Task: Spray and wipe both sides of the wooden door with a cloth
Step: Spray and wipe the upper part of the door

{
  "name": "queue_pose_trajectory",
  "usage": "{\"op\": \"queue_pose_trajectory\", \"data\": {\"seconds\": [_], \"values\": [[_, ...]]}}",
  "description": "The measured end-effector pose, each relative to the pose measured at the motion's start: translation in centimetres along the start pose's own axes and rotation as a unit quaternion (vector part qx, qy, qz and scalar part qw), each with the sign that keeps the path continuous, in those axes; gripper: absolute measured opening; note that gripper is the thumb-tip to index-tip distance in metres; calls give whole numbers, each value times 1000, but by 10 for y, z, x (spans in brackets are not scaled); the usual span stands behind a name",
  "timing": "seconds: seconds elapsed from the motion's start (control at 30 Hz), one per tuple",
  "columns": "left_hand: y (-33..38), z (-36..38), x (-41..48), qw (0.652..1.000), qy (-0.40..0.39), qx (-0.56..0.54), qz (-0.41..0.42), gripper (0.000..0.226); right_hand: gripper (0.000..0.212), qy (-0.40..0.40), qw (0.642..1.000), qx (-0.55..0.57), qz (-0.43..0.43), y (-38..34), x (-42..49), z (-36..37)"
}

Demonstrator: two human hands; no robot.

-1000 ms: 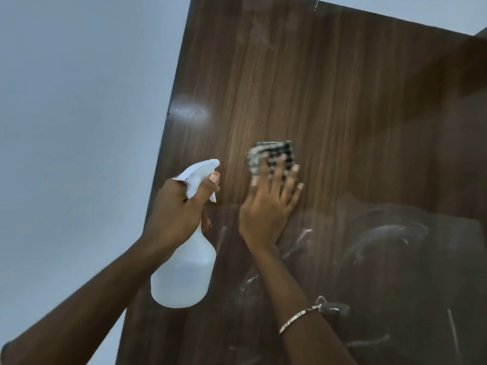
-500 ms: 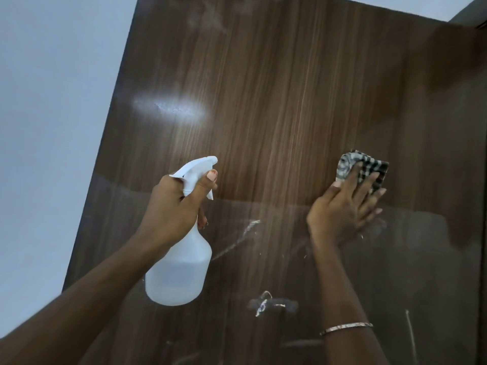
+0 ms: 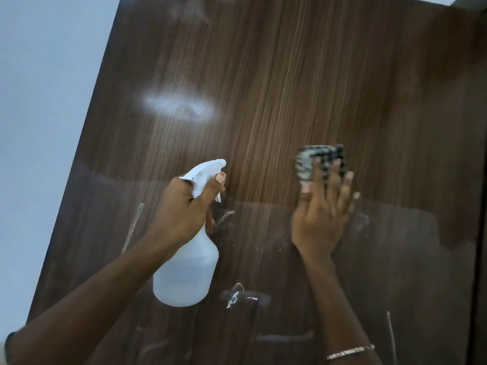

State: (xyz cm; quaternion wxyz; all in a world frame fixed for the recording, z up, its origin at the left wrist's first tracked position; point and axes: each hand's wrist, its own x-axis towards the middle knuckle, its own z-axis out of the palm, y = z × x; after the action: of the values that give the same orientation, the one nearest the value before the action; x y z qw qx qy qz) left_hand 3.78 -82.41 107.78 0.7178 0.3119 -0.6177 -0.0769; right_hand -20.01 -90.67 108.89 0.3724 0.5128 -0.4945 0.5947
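Observation:
The dark wooden door [image 3: 276, 88] fills most of the view, glossy, with a bright wet patch of light at its upper left. My left hand [image 3: 181, 209] grips the neck of a white translucent spray bottle [image 3: 187, 272], its nozzle pointing right and its body hanging below my fist, close in front of the door. My right hand [image 3: 322, 214] lies flat, fingers straight and spread, pressing a folded black-and-white checked cloth [image 3: 308, 162] against the door. The cloth sticks out above my fingertips.
A pale wall [image 3: 44, 101] lies left of the door's slanted edge. White smears and streaks [image 3: 234, 296] mark the lower door. A dark vertical strip [image 3: 481, 233] runs along the door's right side. A bracelet [image 3: 350, 352] circles my right wrist.
My right hand slid the cloth from the door's middle to the right, then back a little to the left and upright. My left hand kept the bottle nearly still.

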Motion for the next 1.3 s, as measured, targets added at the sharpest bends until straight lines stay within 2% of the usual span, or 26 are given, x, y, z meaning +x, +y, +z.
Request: {"op": "queue_pose_trajectory", "data": {"seconds": [0.1,0.2,0.27,0.33,0.4,0.47,0.53,0.67,0.73,0.8,0.87,0.97,1.03,1.07,1.13,1.3], "values": [[3,7,-6,1000,-5,-8,1,44,53,46,989,16,139,27,1,-17],[6,13,-9,1000,-9,-3,1,41,55,71,971,31,227,8,5,-11],[6,17,-9,1000,-9,-1,-4,42,57,53,983,12,175,-19,3,-1],[10,22,-9,1000,-9,-6,-9,41,58,19,999,-5,28,-38,-9,10],[12,29,-10,1000,-16,-10,-2,37,57,-15,994,-12,-103,-38,-18,13],[14,35,-11,1000,-20,-9,-2,30,57,-34,989,-15,-143,-20,-12,7],[14,40,-12,1000,-25,-8,-4,34,56,-24,995,-18,-96,6,-1,-3],[11,48,-13,999,-36,2,2,44,55,35,994,4,105,57,12,-29],[12,51,-15,999,-35,-6,-1,44,56,65,982,17,179,62,16,-32],[13,55,-17,999,-36,-14,2,43,59,67,976,7,208,45,17,-28],[14,59,-19,999,-37,-17,-3,43,60,40,991,-12,129,23,8,-19],[16,65,-21,999,-40,-23,-14,44,58,-12,995,-30,-91,20,-15,-12],[17,70,-22,999,-43,-24,-14,40,56,-26,988,-43,-146,43,-13,-19],[17,73,-23,999,-45,-26,-15,35,55,-21,989,-51,-140,58,-8,-25],[20,77,-24,998,-52,-30,-14,29,55,-8,995,-61,-75,94,2,-37],[19,89,-26,997,-61,-37,-16,43,57,60,987,-23,149,159,16,-67]]}}
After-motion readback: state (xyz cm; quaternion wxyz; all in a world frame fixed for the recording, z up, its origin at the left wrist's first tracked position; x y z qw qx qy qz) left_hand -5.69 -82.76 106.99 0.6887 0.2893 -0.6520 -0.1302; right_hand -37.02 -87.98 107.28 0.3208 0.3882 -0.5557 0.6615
